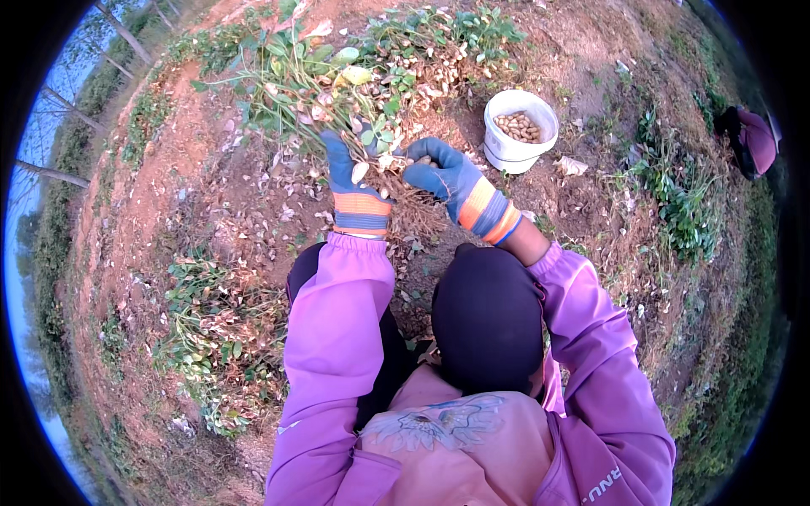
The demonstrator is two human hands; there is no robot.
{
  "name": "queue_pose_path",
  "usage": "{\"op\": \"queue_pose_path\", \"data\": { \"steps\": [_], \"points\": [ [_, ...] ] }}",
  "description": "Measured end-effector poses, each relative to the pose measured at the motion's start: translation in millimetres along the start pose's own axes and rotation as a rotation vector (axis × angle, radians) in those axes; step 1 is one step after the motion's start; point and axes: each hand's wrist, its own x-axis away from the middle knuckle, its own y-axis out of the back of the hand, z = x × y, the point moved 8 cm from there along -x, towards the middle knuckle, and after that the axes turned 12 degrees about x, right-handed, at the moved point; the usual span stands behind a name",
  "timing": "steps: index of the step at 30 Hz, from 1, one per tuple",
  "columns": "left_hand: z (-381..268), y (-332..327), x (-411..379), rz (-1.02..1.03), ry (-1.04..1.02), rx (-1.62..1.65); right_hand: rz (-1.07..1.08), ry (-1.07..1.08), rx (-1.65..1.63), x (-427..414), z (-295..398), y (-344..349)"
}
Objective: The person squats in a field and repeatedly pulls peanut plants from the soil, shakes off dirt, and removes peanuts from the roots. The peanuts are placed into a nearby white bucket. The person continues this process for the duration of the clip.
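Observation:
My left hand (348, 171), in a blue-coated glove with an orange and grey striped cuff, grips a bunch of uprooted peanut plants (297, 104). The leafy stems point away from me to the upper left, and the tangled roots (414, 205) hang toward my knees. Pale peanut pods (360, 172) show among the stems by my left thumb. My right hand (446, 174), gloved alike, is at the root end with its fingers curled around a few pods (427, 162). Its fingertips are partly hidden. Just beyond it stands a white plastic bucket (514, 163), partly filled with peanuts (519, 126).
More peanut plants with pods (443, 63) lie ahead on the reddish soil. Another plant heap (221, 341) is at my left, and green plants (680, 209) lie to the right. A person in a pink top (757, 142) is at the far right edge. Trees (63, 111) line the left.

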Motion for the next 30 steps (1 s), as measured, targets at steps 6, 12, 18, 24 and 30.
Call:
{"op": "queue_pose_path", "data": {
  "steps": [6,12,18,24,30],
  "points": [
    [5,-4,0,0.05,0.036,-0.017,-0.004,-0.085,0.07,7,1,3],
    [13,10,-13,0.128,0.012,0.009,-0.155,0.005,-0.076,-3,-12,13],
    [17,-3,-2,0.013,-0.009,-0.009,-0.235,0.009,-0.22,-1,-12,24],
    [24,-15,7,-0.025,0.044,0.029,-0.264,0.063,-0.364,-7,-20,36],
    [28,-8,6,-0.032,0.057,-0.001,-0.275,-0.101,-0.26,-1,-24,41]
  ]
}}
